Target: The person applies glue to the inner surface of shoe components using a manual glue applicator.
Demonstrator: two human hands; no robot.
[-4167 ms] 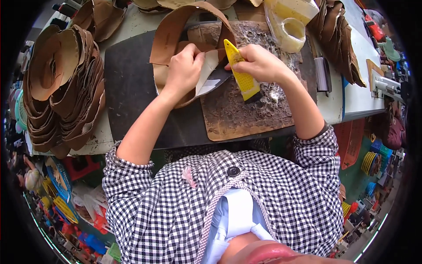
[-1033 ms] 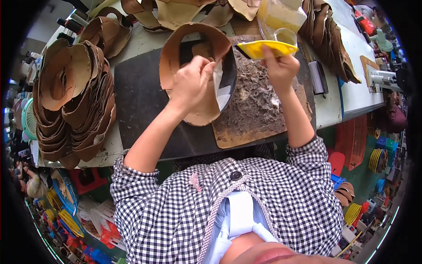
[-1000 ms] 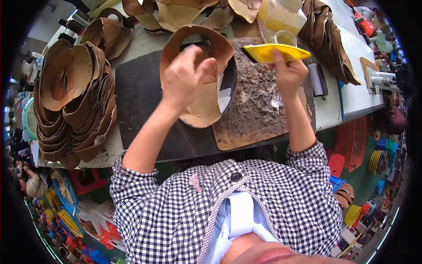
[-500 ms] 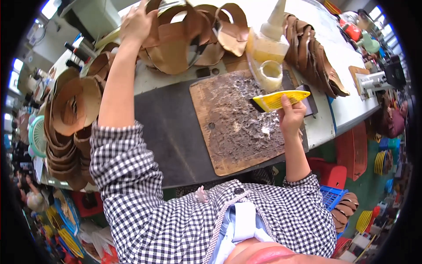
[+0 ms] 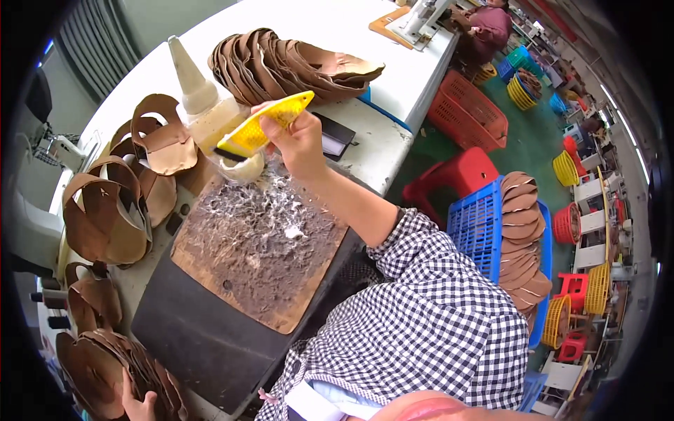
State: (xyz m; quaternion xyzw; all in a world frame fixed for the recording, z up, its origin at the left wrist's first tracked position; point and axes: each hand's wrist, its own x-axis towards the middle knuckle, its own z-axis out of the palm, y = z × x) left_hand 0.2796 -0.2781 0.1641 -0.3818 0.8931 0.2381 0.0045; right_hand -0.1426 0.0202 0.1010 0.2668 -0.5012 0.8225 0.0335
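Observation:
My right hand [image 5: 298,144] grips a yellow-handled brush [image 5: 270,123] with a dark end. The brush end is at the round mouth [image 5: 242,168] of a translucent bottle [image 5: 210,116] with a tall cone spout and yellowish contents. At the lower left, my left hand [image 5: 137,403] lies against a stack of brown leather shoe-upper pieces [image 5: 91,372], its thumb and one finger spread; the other fingers are hidden. Between the hands is a brown board [image 5: 246,245] crusted with dried white residue, lying on a black mat [image 5: 182,330].
Formed brown uppers [image 5: 105,210] stand along the table's left side. A pile of folded brown pieces [image 5: 281,67] lies beyond the bottle. Right of the table are a red stool [image 5: 456,175], a red crate [image 5: 467,109] and a blue basket [image 5: 477,228] holding brown pieces.
The view has turned to the right. My left hand has come from the standing uppers to the stack. My right hand has brought the brush from above the board to the bottle's mouth.

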